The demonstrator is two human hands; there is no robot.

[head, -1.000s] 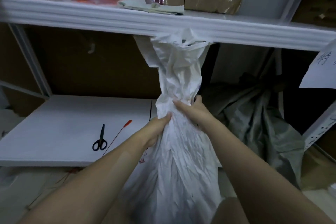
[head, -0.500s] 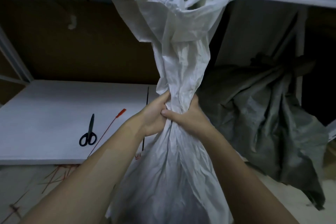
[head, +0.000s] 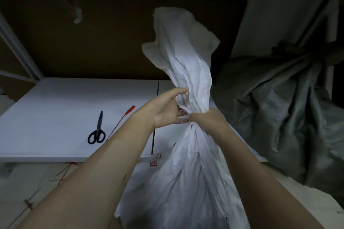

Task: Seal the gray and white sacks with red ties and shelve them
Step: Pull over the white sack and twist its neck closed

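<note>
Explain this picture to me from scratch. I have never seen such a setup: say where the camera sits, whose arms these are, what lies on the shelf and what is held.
No machine here: a person works with bare hands and wears one wide-angle camera on the head, so you look down along both forearms. The right hand is wrapped round the gathered neck of a white sack; the left hand holds the same neck from the side. No tie shows on it. On the white shelf to the left lie black scissors and one red tie. A gray sack slumps at the right.
</note>
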